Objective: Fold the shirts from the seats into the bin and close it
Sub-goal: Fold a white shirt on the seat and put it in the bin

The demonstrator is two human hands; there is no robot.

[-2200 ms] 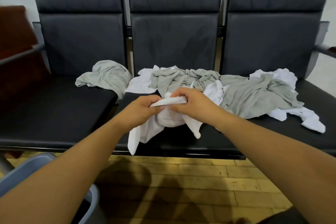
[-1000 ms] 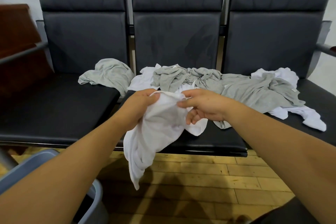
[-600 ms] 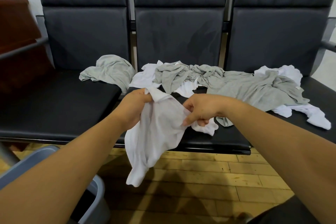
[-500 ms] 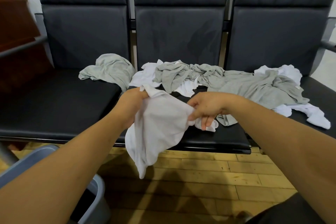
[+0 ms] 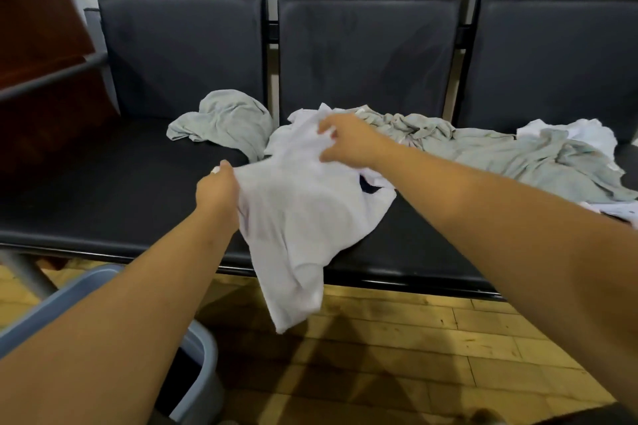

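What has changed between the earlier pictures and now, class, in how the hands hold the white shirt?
The right hand has moved forward and away from the left hand, stretching the white shirt out between them; both still grip it. The grey shirts on the seats and the bin stayed put.

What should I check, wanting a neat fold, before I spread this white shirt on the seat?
1. Left hand grips the shirt: ok.
2. Right hand pinches its far part: ok.
3. Shirt lying flat: not ok, its lower end hangs off the seat.
4. Room on the left seat: ok.
5. Bin open: ok.
6. Which way the shirt faces: cannot tell.
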